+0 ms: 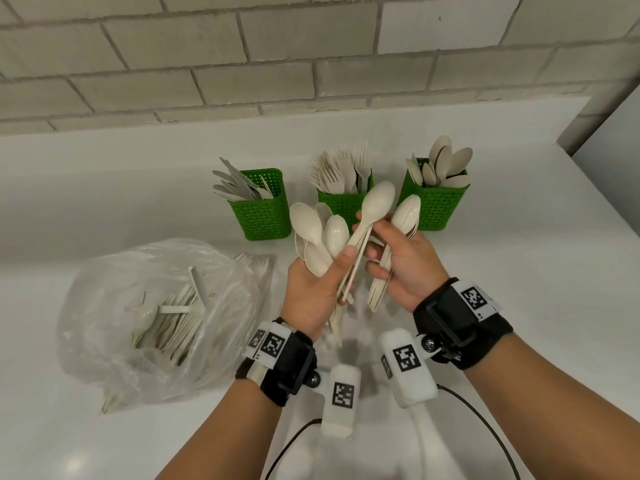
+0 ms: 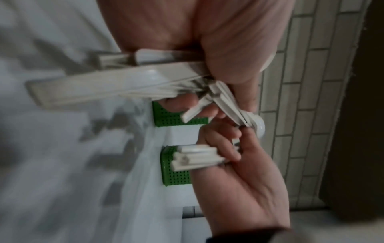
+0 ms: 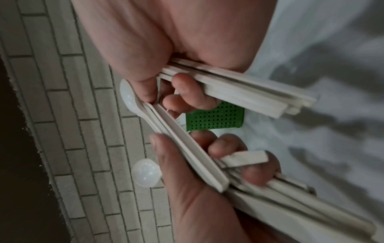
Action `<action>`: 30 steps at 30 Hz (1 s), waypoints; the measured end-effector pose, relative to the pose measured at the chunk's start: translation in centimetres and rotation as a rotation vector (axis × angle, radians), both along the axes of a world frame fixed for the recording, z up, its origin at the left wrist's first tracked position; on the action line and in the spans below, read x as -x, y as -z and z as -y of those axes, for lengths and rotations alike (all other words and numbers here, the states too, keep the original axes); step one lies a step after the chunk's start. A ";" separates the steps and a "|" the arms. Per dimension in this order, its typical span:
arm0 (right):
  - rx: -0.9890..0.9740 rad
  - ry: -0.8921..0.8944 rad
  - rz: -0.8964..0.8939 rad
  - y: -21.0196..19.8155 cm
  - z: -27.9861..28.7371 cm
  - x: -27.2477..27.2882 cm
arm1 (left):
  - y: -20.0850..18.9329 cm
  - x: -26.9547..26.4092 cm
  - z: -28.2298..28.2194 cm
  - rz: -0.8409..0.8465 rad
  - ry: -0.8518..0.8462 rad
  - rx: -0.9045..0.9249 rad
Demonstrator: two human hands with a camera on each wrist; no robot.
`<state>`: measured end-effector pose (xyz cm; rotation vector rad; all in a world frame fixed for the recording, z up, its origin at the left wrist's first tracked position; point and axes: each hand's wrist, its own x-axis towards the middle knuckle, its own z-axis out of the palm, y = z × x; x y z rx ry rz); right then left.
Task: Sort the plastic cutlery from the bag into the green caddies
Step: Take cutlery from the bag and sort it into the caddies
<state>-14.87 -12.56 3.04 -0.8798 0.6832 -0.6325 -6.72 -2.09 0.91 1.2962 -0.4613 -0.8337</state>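
Observation:
My left hand (image 1: 329, 271) grips a fanned bunch of cream plastic spoons (image 1: 322, 233) by their handles, bowls up. My right hand (image 1: 374, 240) holds a tidy stack of spoons (image 1: 405, 213) in its curled fingers, and its thumb and fingertips pinch one more spoon (image 1: 376, 201) that still crosses under my left thumb. Both hands hover in front of three green caddies: knives on the left (image 1: 266, 209), forks in the middle (image 1: 341, 204), spoons on the right (image 1: 438, 206). In the right wrist view the stacked handles (image 3: 239, 88) jut from my fingers.
A clear plastic bag (image 1: 104, 306) with more cutlery lies on the white counter (image 1: 519, 271) to the left of my hands. A few forks (image 1: 254, 261) lie beside the bag. A tiled wall (image 1: 311, 64) stands behind the caddies. Black cables (image 1: 485, 420) trail near my wrists.

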 end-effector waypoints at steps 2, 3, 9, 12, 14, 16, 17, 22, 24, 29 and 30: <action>-0.009 0.053 -0.042 0.0 -0.5 -0.4 | -0.2 0.6 0.2 0.021 0.049 0.018; -0.008 0.088 -0.074 -0.1 -0.7 -0.7 | -0.1 0.7 0.3 0.028 0.058 0.014; 0.009 0.077 -0.077 0.3 -1.5 -1.2 | 0.8 0.1 0.4 0.125 0.102 -0.127; 0.135 0.020 -0.103 0.5 -1.8 -1.1 | 1.2 -0.1 0.1 0.156 0.143 -0.143; 0.151 0.015 -0.100 0.6 -1.4 -0.8 | 1.2 -0.3 -0.1 0.142 0.168 -0.115; 0.144 0.027 -0.106 0.3 -0.7 -0.5 | 1.0 -0.6 -0.5 0.119 0.174 -0.104; 0.137 0.030 -0.107 0.3 -0.3 -0.4 | 0.9 -0.7 -0.6 0.102 0.166 -0.096; 0.245 -0.009 -0.160 0.2 0.0 0.2 | 0.6 -1.7 -0.5 0.017 0.117 -0.095; 0.357 -0.151 -0.246 0.3 -1.0 0.2 | 0.1 -1.8 -0.4 0.006 0.145 -0.106; 0.376 -0.210 -0.237 0.9 -1.6 -0.1 | 0.1 -2.0 -0.4 -0.027 0.217 -0.075; 0.358 -0.163 -0.235 1.0 -1.5 -0.1 | 0.3 -2.2 -0.5 -0.041 0.218 -0.068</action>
